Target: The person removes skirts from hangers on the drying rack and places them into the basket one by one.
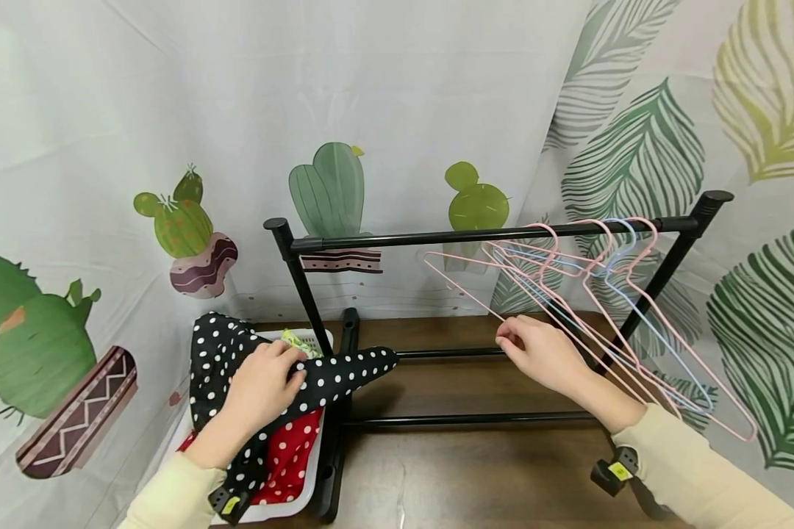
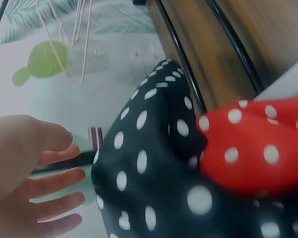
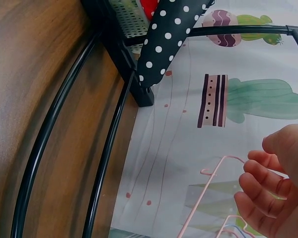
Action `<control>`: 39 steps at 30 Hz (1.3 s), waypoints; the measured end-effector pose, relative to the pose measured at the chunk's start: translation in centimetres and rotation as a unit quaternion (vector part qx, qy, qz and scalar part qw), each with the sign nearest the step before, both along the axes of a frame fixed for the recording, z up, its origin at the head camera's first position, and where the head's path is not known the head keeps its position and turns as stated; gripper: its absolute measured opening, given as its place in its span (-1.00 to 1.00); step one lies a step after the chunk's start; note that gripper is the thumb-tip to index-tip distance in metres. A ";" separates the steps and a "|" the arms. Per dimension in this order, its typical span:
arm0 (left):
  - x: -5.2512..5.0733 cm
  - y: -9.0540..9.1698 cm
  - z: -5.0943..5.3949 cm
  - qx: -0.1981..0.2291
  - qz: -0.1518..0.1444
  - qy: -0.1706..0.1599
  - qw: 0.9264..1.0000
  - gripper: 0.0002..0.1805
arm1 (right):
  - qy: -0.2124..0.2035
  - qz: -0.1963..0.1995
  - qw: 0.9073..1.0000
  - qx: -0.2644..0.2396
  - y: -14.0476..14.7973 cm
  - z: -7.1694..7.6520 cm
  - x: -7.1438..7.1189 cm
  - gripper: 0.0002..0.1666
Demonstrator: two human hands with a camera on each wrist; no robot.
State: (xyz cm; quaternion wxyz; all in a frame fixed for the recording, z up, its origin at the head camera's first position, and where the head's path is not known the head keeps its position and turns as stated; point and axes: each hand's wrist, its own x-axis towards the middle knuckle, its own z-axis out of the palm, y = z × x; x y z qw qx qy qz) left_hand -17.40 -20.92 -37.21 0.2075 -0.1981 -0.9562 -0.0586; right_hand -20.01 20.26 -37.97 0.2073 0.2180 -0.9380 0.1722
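A black cloth with white polka dots (image 1: 347,376) drapes over a white basket (image 1: 309,488), its narrow end pointing right. My left hand (image 1: 265,378) is over this cloth; in the left wrist view the fingers (image 2: 59,201) are loosely spread beside it and the thumb stands apart. Red polka-dot cloth (image 1: 294,455) lies in the basket beneath. My right hand (image 1: 545,353) is at the lower bar of the nearest pink hanger (image 1: 459,288). In the right wrist view its fingers (image 3: 263,178) bend loosely, with the hanger beyond them; contact is unclear.
A black rack (image 1: 397,239) stands on a brown wooden table (image 1: 476,470). Several pink and blue hangers (image 1: 625,294) hang at the right of its top bar. Two lower bars cross between the legs. A printed curtain (image 1: 397,88) hangs behind.
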 end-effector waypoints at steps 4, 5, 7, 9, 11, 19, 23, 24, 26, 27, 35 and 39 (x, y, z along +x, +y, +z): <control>-0.7 1.4 -0.6 -0.011 -0.019 0.017 1.000 -0.83 | 0.006 0.003 1.000 -0.001 -0.1 0.1 0.1 -0.94; -0.9 1.8 -0.7 -0.012 -0.022 0.018 1.000 -0.82 | 0.008 0.004 1.000 -0.001 -0.1 0.1 0.2 -0.94; -1.3 2.4 -1.2 -0.016 -0.023 0.012 1.000 -0.81 | 0.012 0.006 1.000 -0.001 -0.1 0.1 0.3 -0.94; -1.7 3.1 -1.6 -0.022 -0.019 0.001 1.000 -0.78 | 0.014 0.010 1.000 0.001 -0.1 0.1 0.3 -0.94; -2.2 3.7 -2.0 -0.030 -0.011 -0.017 0.999 -0.75 | 0.014 0.014 1.000 0.002 -0.2 0.1 0.4 -0.94; -3.6 5.4 -3.4 -0.068 0.033 -0.075 0.994 -0.64 | 0.022 0.030 0.999 0.002 -0.6 -0.4 0.7 -0.93; -3.9 5.6 -4.0 -0.084 0.052 -0.097 0.990 -0.62 | 0.023 0.042 0.999 0.002 -1.0 -0.7 0.9 -0.93; -4.0 5.7 -4.1 -0.089 0.056 -0.103 0.989 -0.62 | 0.022 0.046 0.999 0.004 -1.2 -0.8 1.0 -0.93; -4.0 5.7 -4.2 -0.091 0.060 -0.114 0.987 -0.64 | 0.017 0.054 0.998 0.007 -1.4 -1.0 1.0 -0.92; -4.0 5.7 -4.1 -0.092 0.061 -0.118 0.987 -0.65 | 0.012 0.056 0.998 0.009 -1.5 -1.1 1.1 -0.92; -4.0 5.4 -4.0 -0.078 0.051 -0.112 0.989 -0.70 | 0.020 0.072 0.997 0.018 -2.3 -2.0 1.3 -0.91; -3.9 5.1 -4.1 -0.079 0.058 -0.108 0.989 -0.70 | 0.009 0.078 0.997 0.015 -2.7 -2.3 1.5 -0.91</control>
